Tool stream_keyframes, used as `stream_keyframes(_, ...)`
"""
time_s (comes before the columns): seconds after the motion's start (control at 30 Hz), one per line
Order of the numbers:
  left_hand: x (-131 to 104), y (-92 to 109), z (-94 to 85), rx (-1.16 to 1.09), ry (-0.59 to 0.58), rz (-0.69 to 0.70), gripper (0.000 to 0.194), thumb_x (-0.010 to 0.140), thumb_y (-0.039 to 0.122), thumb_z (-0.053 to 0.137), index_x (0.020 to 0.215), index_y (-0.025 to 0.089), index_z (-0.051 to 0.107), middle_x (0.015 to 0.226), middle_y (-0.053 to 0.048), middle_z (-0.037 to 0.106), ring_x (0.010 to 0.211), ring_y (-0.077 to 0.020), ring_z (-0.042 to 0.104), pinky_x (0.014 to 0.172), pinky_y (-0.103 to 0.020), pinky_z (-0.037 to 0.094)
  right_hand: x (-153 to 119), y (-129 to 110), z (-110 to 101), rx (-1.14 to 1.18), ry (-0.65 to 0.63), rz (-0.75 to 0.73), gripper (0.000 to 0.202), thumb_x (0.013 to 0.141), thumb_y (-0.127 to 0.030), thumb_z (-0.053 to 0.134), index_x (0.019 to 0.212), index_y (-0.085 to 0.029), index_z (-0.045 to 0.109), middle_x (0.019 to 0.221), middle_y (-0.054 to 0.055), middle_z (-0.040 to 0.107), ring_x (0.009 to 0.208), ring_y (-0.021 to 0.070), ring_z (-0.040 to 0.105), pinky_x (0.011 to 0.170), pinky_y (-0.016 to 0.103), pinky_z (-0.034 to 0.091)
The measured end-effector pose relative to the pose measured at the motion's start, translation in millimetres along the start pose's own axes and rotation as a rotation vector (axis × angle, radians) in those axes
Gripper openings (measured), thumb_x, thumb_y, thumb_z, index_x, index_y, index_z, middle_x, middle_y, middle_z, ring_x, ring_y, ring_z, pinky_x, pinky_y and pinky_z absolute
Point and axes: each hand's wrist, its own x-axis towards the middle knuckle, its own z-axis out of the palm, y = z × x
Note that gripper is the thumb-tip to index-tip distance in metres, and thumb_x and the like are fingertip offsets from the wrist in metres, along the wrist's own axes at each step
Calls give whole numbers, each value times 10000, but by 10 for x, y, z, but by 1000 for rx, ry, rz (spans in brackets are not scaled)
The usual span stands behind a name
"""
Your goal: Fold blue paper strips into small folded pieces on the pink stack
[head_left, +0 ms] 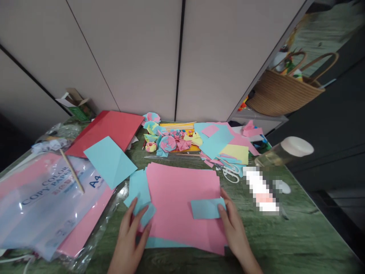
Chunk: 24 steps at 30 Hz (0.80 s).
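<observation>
Nearest us, our left hand is pinching a small blue piece in a closed grip at the left edge of the pink sheet. Our right hand is lying open, fingertips pressing a blue rectangle flat onto that sheet (no real grip there). Under both grips the stacked papers are sitting loose on the green surface, so a sideways push is likely sliding the rectangle askew. Beyond the right grip, the scissors are lying close enough to snag.
</observation>
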Motion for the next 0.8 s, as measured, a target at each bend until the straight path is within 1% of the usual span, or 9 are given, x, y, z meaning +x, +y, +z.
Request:
stream_keyframes(0.17,-35,47,11,-61,38,0,306,801,266,428,1102,270,475,1378,-24,213,1235,-235,273,971,-471,311,197,7,7,36,-26,-5,403,816,-405,387,1149,-186,448,1350,85,311,1237,184,270,1022,386,180)
stream_keyframes(0.23,-43,35,9,-71,60,3,275,794,265,437,1062,266,502,1363,-27,244,1223,-238,293,960,-467,328,227,25,16,39,-24,-2,395,812,-410,391,1128,-185,466,1344,85,322,1234,187,276,1020,385,184)
stream_keyframes(0.33,-44,3,28,-69,81,3,237,787,256,448,1009,257,531,1331,-36,293,1196,-236,332,927,-443,375,232,58,12,49,-4,6,356,811,-409,392,1070,-190,499,1324,78,354,1201,194,327,1000,375,228)
stream_keyframes(0.43,-26,3,83,-36,78,74,222,777,231,464,980,253,550,1316,-39,310,1194,-234,332,924,-428,381,229,96,-38,66,9,20,365,808,-412,394,1097,-204,474,1306,73,378,1161,195,376,976,365,267)
stream_keyframes(0.5,-11,33,129,-8,58,141,224,774,209,467,975,249,556,1323,-39,302,1212,-232,305,936,-423,369,239,130,-96,68,23,29,381,803,-423,399,1111,-209,462,1303,71,382,1159,194,377,974,354,267)
stream_keyframes(0.6,-6,94,194,46,3,220,240,777,193,458,995,237,551,1335,-45,296,1234,-229,268,949,-415,353,270,185,-190,66,37,44,347,792,-438,409,1031,-204,500,1289,75,400,1146,201,387,969,357,268)
stream_keyframes(0.67,-20,112,227,107,-24,262,258,778,209,463,1022,244,542,1325,-44,325,1236,-234,263,948,-426,345,290,213,-242,53,33,47,306,789,-434,413,961,-204,519,1279,76,410,1129,207,399,958,373,276)
stream_keyframes(0.8,-68,57,247,268,-25,334,332,772,272,484,1103,287,502,1297,-32,391,1222,-247,291,955,-470,298,306,205,-292,-71,107,-38,246,766,-417,458,782,-189,548,1226,84,442,1124,230,386,959,383,257)
